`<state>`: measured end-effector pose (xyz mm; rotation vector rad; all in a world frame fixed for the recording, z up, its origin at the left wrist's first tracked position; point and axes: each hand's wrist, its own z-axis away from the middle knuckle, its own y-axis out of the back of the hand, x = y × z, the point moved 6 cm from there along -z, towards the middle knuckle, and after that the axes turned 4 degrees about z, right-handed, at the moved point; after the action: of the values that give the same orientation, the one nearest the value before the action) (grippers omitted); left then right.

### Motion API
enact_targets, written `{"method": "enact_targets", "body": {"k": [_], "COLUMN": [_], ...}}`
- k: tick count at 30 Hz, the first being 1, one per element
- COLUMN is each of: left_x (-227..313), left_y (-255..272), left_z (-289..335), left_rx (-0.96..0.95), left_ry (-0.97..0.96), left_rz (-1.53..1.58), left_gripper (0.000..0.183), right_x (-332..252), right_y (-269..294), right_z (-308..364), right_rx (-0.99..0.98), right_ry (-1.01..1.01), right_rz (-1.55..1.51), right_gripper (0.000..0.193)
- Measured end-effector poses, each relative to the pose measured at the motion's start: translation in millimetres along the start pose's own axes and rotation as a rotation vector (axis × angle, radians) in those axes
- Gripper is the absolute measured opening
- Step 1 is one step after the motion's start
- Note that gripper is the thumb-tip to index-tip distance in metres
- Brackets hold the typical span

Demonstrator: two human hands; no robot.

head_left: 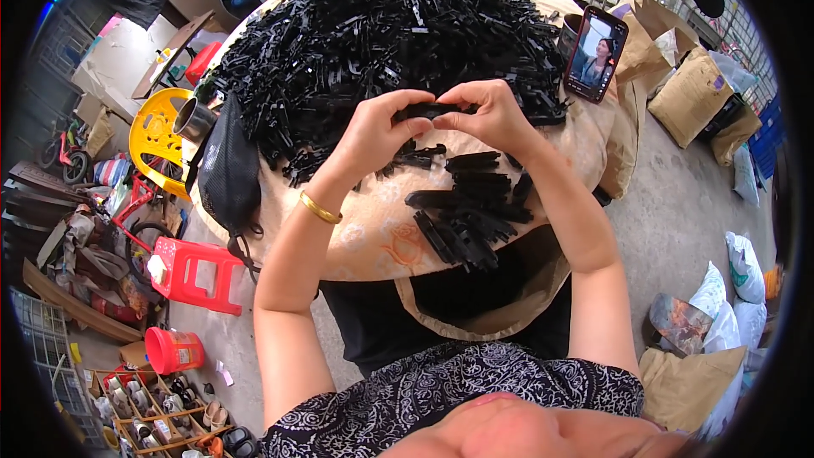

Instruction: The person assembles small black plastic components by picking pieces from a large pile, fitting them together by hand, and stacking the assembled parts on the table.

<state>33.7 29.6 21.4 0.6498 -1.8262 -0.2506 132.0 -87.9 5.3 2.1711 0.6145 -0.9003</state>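
Observation:
My left hand (pixel 377 131) and my right hand (pixel 490 114) meet above the cloth-covered table (pixel 373 233), pinching a small black plastic strip (pixel 428 110) between their fingertips. A gold bangle (pixel 320 209) circles my left wrist. Behind the hands rises a big heap of loose black plastic parts (pixel 381 25). In front of them, near the table's front edge, lies a smaller stack of black strips (pixel 466 212) laid side by side. An open tan bag (pixel 475 305) hangs below the table edge at my lap.
A phone (pixel 595 53) stands propped at the table's right, showing a video. A black mesh bag (pixel 227 174) hangs off the left edge by a metal cup (pixel 193 119). A yellow chair (pixel 157 140), red stool (pixel 193 274), red bucket (pixel 172 349) and sacks (pixel 695 93) surround the table.

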Motion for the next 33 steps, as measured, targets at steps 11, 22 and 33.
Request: {"method": "enact_targets", "body": {"k": [11, 22, 33], "left_x": [6, -28, -28], "left_y": [-24, 65, 31], "left_z": [54, 10, 4], "left_rx": [-0.453, 0.133, 0.162], "left_ry": [0.023, -0.043, -0.148], "left_rz": [-0.322, -1.196, -1.458], "left_gripper": [0.024, 0.020, 0.013], "right_x": [18, 14, 12], "right_y": [-37, -16, -13], "right_z": [1, -3, -5], "right_rx": [-0.397, -0.096, 0.044], "right_ry": [-0.007, -0.118, -0.056], "right_rz": [0.206, -0.115, -0.232], "right_gripper": [0.024, 0.021, 0.012]}}
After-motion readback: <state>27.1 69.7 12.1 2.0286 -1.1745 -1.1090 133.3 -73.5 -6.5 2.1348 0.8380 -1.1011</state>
